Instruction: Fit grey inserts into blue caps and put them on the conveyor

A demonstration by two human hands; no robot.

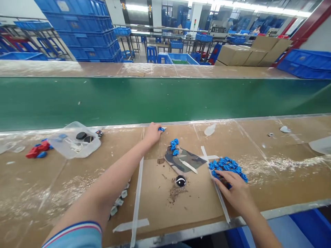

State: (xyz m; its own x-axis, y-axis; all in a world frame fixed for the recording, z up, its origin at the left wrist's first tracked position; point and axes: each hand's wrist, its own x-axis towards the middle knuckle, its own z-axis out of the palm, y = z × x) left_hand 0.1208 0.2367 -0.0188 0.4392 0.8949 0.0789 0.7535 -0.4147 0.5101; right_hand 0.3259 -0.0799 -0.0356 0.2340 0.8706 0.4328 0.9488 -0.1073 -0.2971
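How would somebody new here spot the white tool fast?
Find the brown table in front of the green belt. On it lies a camouflage cloth. The white tool lies across that cloth: long and pointed, unlike the curly blue pieces nearby.

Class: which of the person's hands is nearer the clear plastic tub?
Left. The left hand is right of the clear plastic tub, apart from it; the right hand is much farther right, at the pile of blue pieces.

Glossy blue plastic pieces [231,164]
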